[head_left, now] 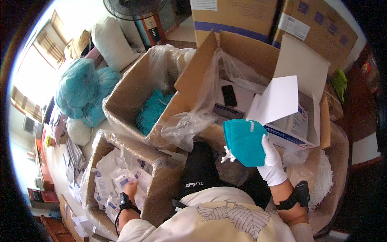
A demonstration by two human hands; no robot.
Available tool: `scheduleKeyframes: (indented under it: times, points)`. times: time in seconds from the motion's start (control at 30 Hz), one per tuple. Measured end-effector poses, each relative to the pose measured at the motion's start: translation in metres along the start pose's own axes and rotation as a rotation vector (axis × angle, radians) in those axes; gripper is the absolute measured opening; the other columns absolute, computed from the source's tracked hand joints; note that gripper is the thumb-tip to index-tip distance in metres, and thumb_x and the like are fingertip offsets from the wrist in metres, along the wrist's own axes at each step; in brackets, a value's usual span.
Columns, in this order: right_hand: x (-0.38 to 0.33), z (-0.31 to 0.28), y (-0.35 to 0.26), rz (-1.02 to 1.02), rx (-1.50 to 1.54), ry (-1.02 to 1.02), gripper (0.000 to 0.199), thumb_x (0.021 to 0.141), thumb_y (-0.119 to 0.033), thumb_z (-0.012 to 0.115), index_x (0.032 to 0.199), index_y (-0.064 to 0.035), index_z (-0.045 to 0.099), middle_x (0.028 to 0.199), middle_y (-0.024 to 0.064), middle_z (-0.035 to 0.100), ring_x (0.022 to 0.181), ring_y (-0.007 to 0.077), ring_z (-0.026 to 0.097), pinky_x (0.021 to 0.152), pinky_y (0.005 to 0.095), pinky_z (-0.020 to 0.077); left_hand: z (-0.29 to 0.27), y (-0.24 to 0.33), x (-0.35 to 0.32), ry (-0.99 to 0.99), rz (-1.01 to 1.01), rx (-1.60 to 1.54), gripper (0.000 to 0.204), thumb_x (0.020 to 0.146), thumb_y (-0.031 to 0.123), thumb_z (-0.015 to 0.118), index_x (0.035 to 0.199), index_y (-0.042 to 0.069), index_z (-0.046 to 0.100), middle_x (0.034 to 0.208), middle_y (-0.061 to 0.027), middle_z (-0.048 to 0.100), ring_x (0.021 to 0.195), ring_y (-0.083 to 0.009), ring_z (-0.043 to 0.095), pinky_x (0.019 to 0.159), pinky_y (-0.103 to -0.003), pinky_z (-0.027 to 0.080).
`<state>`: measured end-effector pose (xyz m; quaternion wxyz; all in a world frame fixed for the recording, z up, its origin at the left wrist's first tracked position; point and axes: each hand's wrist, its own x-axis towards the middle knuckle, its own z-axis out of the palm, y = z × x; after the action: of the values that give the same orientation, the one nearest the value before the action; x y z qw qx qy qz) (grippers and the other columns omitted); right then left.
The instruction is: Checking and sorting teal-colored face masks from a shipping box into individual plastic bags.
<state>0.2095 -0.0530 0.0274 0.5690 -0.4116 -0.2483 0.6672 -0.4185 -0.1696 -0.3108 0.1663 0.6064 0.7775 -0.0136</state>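
Observation:
My right hand [272,163], in a white glove, grips a teal face mask [245,142] with white straps dangling at its left end. The mask is raised in front of an open white carton [292,137] that holds clear-wrapped packs. My bare left hand [130,189] is down inside a plastic-lined cardboard box [159,193] at the lower left. Its fingers close on a clear printed plastic pouch [123,177], one of several lying loose there. The fingertips are partly hidden by the plastic.
Teal masks [153,109] lie in another lined box [125,94]. A black phone [229,96] rests on white cartons inside the big box [250,46]. Bulging bags of teal masks [76,86] are piled at the left. Large cartons [236,20] and a fan [135,8] stand behind.

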Motion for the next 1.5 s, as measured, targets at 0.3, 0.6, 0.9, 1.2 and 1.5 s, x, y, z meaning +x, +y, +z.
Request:
scheduleKeyframes:
  times: [0.3,0.6,0.9,1.2,1.5]
  points:
    - [-0.011,0.006,0.016,-0.038,-0.140,-0.049,0.060,0.089,-0.045,0.045,0.128,-0.0014,0.037,0.123,0.0102,0.047,0.110,0.0176,0.046,0.094,0.0313,0.0352,-0.224,0.390,-0.020,-0.068,0.401,-1.103,0.029,0.092,0.024,0.045,0.096,0.000,0.060,0.095,-0.0058,0.059,0.088,-0.0144,0.053,0.080,-0.027,0.041]
    - [-0.036,-0.049,0.026,0.138,-0.138,0.048,0.051,0.091,-0.039,0.042,0.122,0.0010,0.042,0.117,0.0089,0.052,0.104,0.0156,0.050,0.091,0.0298,0.0383,-0.223,0.508,-0.028,-0.127,0.569,-1.257,0.024,0.093,0.021,0.044,0.095,0.001,0.058,0.085,0.0006,0.056,0.079,-0.0083,0.051,0.073,-0.023,0.041]
    - [-0.046,-0.092,0.069,0.445,0.444,0.572,0.039,0.088,-0.033,0.052,0.119,-0.0111,0.047,0.115,0.0066,0.055,0.105,0.0217,0.053,0.090,0.0384,0.0410,-0.242,0.496,0.003,0.266,0.232,-1.474,0.023,0.093,0.024,0.043,0.089,0.003,0.052,0.079,0.0010,0.051,0.069,-0.0063,0.044,0.062,-0.021,0.038]
    - [-0.038,-0.038,0.043,0.224,0.361,0.008,0.049,0.086,-0.019,0.055,0.128,-0.0069,0.034,0.122,0.0096,0.048,0.109,0.0229,0.050,0.093,0.0382,0.0412,-0.196,0.487,-0.005,-0.175,0.351,-1.047,0.020,0.092,0.025,0.046,0.090,0.005,0.051,0.078,0.0035,0.049,0.072,-0.0060,0.043,0.063,-0.020,0.037]
    - [-0.023,-0.022,0.073,-0.100,-0.395,0.014,0.047,0.084,-0.010,0.056,0.126,-0.0026,0.036,0.113,0.0082,0.052,0.101,0.0141,0.050,0.088,0.0289,0.0404,-0.204,0.527,-0.052,-0.477,0.123,-1.527,0.033,0.093,0.032,0.042,0.106,0.003,0.049,0.093,-0.0027,0.053,0.083,-0.0093,0.049,0.074,-0.024,0.041]
